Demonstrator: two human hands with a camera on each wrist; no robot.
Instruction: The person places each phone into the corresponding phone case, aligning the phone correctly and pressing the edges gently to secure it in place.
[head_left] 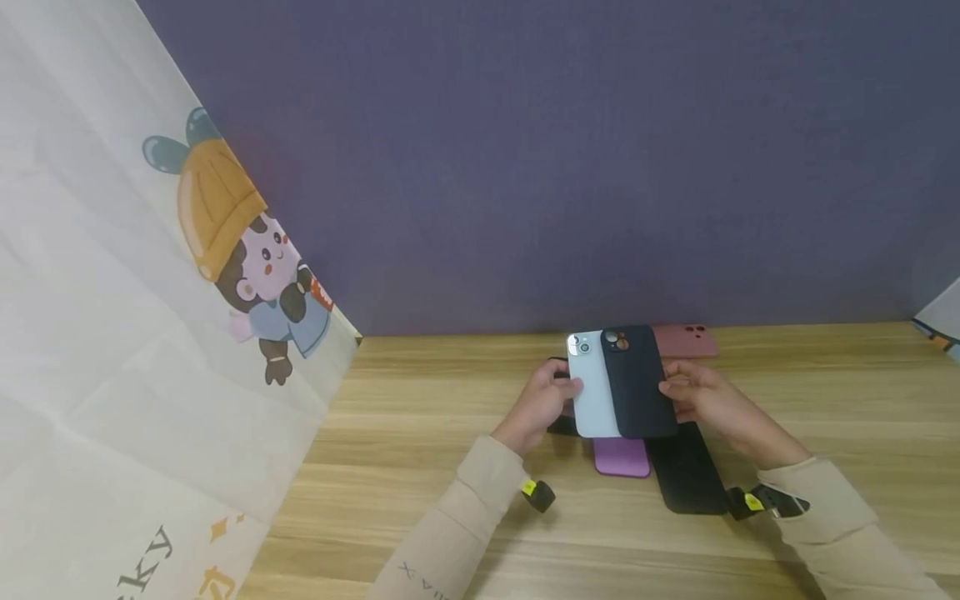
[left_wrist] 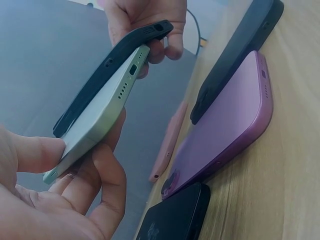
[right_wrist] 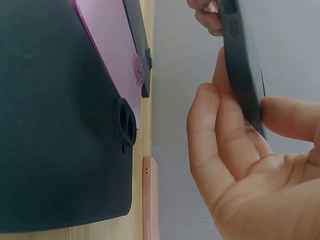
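Between thumb and fingers, my left hand point(head_left: 538, 404) pinches the left edge of a pale mint phone point(head_left: 591, 392) with a camera block at its top. My right hand point(head_left: 716, 406) grips the right side of a black phone case point(head_left: 641, 387), which has a camera cutout. Raised over the table, the case overlaps the phone's right part. From the left wrist view, the case point(left_wrist: 107, 70) lies along one face of the phone point(left_wrist: 107, 110), with a wedge of the phone's face showing between them; I cannot tell whether they touch.
Below the hands, a purple phone point(head_left: 621, 460) and a larger black case point(head_left: 688, 479) lie on the wooden table point(head_left: 420, 417). A pink case or phone point(head_left: 693, 342) lies by the dark back panel point(head_left: 525, 167). Another black phone point(left_wrist: 175, 215) lies at the left, partly hidden.
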